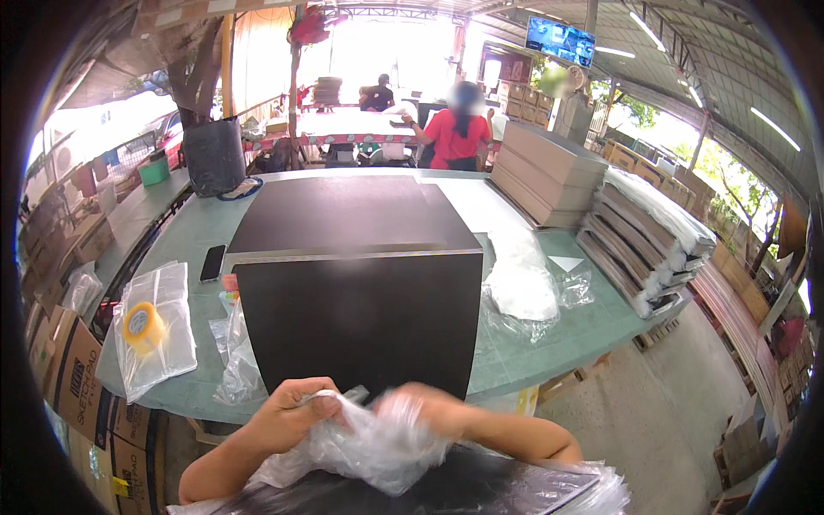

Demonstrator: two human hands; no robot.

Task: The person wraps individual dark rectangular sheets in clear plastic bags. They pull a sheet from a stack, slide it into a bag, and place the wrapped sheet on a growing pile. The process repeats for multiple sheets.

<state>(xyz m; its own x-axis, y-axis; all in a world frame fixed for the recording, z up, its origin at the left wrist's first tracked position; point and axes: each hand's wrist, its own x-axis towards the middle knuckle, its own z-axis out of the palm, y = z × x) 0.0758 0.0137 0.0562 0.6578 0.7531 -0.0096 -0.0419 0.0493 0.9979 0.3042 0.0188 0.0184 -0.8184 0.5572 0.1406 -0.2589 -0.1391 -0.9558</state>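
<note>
My left hand pinches the bunched edge of a clear plastic bag close to my body. Over the same bag is my right hand, its fingers smeared by motion, so their grip does not show. The plastic lies around a flat black board or stack at the lower edge, partly covered by the bag and my arms. Just beyond my hands stands a big block of black sheets on the green table.
Left on the table are a tape roll on clear bags and a phone. Crumpled plastic, grey boards and a wrapped stack are at the right. A person in red is beyond; cartons stand lower left.
</note>
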